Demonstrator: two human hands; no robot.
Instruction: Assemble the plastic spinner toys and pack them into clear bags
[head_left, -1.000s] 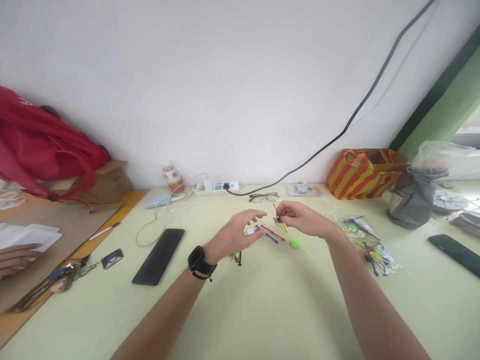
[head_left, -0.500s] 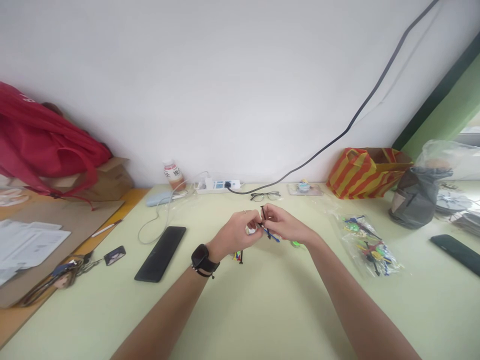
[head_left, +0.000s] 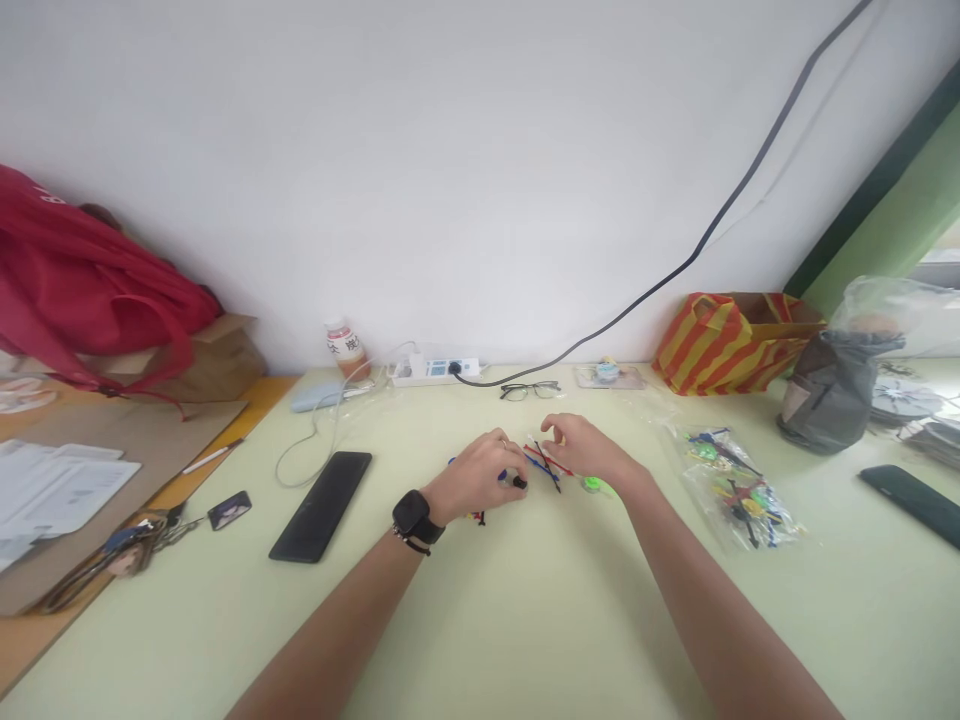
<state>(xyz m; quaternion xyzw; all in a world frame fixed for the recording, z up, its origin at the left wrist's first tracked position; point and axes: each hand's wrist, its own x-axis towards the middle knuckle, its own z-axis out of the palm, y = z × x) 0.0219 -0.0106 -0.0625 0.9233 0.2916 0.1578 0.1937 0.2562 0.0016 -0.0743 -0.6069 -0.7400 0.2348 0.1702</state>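
while the left hand (head_left: 480, 472) is bent low over the table (head_left: 480, 620), a small dark piece (head_left: 516, 482) is gripped at its tips, the fingers being drawn together on it; a blue end (head_left: 451, 462) shows past the far left side of the same hand, and whether it belongs to a held stick cannot be told. the right hand (head_left: 591, 448) is held just to the right with its thumb and forefinger curved and apart, and nothing can be seen clamped between them. under and beside these fingers, a blue stick (head_left: 537, 466), a black stick (head_left: 552, 468) and a red stick (head_left: 564, 470) are crossed on the table, with a green disc (head_left: 592, 484) lying near the right wrist. a small bunch of coloured pieces (head_left: 477, 518) is placed on the near side of the left hand, partly hidden by it.

for clean handling, the dark piece is probably best kept pinched lightly at the tips, so that it is not squeezed out sideways. since the sticks are thin and overlapped, any one of them is better taken near one end and lifted straight up, so that the others are not dragged along.
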